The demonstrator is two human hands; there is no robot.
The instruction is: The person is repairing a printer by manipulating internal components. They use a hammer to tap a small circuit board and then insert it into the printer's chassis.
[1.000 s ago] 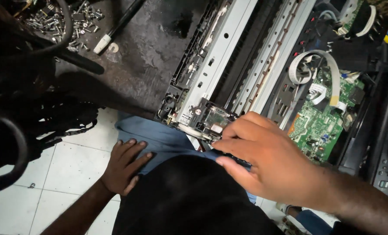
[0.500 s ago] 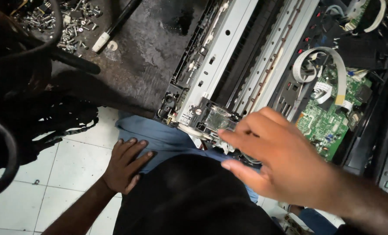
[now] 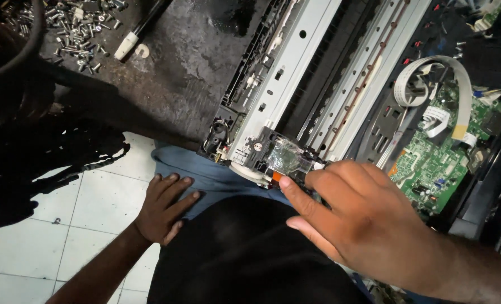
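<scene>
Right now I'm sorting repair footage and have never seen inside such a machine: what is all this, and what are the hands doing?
The single view comes from a camera on the person's head, looking down. An opened printer-like machine lies on a dark worktop: pale metal rails, a green circuit board and a curled flat ribbon cable. The right hand touches a small block with a clear cover at the rail's end. The left hand rests flat on the person's blue-clad knee, holding nothing. Loose screws lie at the top left.

A dark, grimy workbench (image 3: 177, 73) carried the opened printer (image 3: 312, 73); loose screws (image 3: 64, 22) (a scattered heap) and a white-tipped tool (image 3: 135, 34) lay at its far corner.
</scene>
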